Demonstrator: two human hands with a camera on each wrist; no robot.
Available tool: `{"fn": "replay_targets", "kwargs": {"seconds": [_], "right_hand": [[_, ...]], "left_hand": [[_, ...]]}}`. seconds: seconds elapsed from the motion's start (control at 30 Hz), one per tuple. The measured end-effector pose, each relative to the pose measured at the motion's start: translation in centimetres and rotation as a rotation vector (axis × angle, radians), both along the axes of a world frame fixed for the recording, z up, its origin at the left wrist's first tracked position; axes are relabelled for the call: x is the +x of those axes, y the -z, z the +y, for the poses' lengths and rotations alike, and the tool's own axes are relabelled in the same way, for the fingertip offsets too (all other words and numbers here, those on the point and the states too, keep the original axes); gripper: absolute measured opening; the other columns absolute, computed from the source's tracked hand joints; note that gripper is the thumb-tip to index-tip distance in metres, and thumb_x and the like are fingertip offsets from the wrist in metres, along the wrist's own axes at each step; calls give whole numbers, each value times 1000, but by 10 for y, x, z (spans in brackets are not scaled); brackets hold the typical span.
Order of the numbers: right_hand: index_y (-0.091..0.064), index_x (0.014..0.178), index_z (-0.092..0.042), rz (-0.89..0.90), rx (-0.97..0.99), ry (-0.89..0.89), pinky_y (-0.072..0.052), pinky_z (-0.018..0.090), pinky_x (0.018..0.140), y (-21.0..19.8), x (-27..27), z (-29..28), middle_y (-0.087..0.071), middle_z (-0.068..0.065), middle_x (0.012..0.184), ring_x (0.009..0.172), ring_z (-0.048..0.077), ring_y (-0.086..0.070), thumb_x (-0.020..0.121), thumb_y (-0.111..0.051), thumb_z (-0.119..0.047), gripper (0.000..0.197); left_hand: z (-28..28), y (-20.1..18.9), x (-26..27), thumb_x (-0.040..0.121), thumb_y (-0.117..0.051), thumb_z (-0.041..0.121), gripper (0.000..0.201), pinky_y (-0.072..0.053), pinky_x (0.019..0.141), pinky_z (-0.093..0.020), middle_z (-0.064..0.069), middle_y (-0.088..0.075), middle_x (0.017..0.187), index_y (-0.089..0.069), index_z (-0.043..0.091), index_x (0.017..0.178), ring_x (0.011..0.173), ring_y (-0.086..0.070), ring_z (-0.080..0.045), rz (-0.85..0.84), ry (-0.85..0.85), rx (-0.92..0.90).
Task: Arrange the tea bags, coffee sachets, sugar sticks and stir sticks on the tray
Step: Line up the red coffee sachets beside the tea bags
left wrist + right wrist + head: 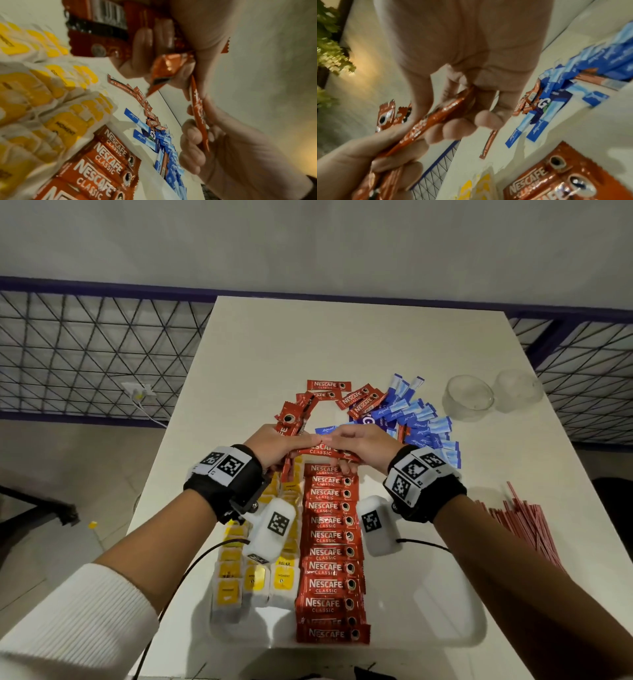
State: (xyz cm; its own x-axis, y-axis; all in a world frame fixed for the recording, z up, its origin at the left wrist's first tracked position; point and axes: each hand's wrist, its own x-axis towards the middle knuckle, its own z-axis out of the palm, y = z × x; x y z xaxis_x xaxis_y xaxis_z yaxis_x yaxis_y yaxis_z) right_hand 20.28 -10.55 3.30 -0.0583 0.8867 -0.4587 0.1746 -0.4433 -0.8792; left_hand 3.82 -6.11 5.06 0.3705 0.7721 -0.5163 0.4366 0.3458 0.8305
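Note:
Above the far end of the white tray [448, 635], my left hand [286, 441] and right hand [364, 441] meet and pinch one red coffee sachet [321, 450] by its two ends, level. The left hand also grips a bundle of several more red sachets [287, 424]. The right wrist view shows my right fingers [462, 127] curled round the sachet [436, 115]. On the tray lie columns of yellow tea bags [255, 577] on the left and a column of coffee sachets [329, 553] in the middle. Loose coffee sachets [359, 400] and blue sugar sticks [424, 422] lie beyond the tray.
Red stir sticks [527, 525] lie in a heap at the table's right edge. Two clear glass bowls [469, 398] stand at the back right. The tray's right half holds nothing. A black mesh railing [85, 347] runs behind the white table [342, 337].

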Motion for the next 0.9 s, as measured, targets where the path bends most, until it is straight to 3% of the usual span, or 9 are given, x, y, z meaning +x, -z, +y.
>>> {"fn": "replay_targets", "kwargs": {"seconds": [0.07, 0.17, 0.3, 0.47, 0.57, 0.67, 0.9], "right_hand": [[-62, 82, -14, 82, -23, 54, -38, 23, 46, 3, 1, 2, -58, 7, 65, 45, 11, -49, 88, -59, -21, 10], [-62, 85, -13, 117, -50, 80, -39, 21, 45, 7, 2, 7, -61, 7, 66, 48, 12, -49, 88, -59, -21, 10], [-61, 89, -7, 134, -101, 127, -45, 17, 45, 11, 14, 9, -60, 8, 76, 59, 14, -53, 90, -54, -10, 7], [-56, 110, 8, 109, -152, 202, -49, 14, 52, 24, 37, 2, -58, 11, 77, 60, 11, -55, 89, -50, 4, 22], [-55, 112, 12, 34, -179, 220, -51, 14, 54, 33, 43, -5, -58, 12, 73, 59, 13, -57, 88, -51, 6, 25], [-55, 112, 14, -32, -217, 215, -51, 13, 53, 43, 42, -6, -59, 13, 71, 49, 9, -59, 87, -52, 8, 26], [-60, 109, 7, -96, -254, 255, -54, 18, 62, 56, 34, 1, -63, 11, 73, 54, 11, -59, 87, -56, 3, 23]], "left_hand": [[3, -1, 1, 80, -71, 29, 24, -42, 45, -15, 1, -60, 51, -60, 15, 64, 43, -55, -9, -34, -15, -25], [7, 0, 4, 83, -68, 24, 31, -36, 36, -11, 7, -53, 41, -53, 15, 57, 33, -48, -7, -74, -32, -37], [14, 7, 1, 80, -70, 33, 19, -49, 47, -17, -2, -69, 66, -64, 15, 79, 44, -61, -7, 5, -46, -37], [20, 11, -4, 83, -64, 40, 24, -38, 42, -16, 11, -57, 42, -58, 23, 67, 33, -50, 0, 152, 53, -9], [28, 14, -6, 89, -59, 29, 16, -27, 36, -16, 4, -46, 53, -57, 22, 75, 26, -33, -1, 117, 18, 34], [34, 12, -6, 92, -51, 9, 15, -23, 32, -13, 4, -41, 51, -59, 20, 86, 26, -28, -2, 61, -16, 25], [38, 13, -2, 93, -49, 9, 16, -24, 32, -13, 1, -41, 59, -58, 20, 85, 27, -29, -2, 51, 4, 11]]}}
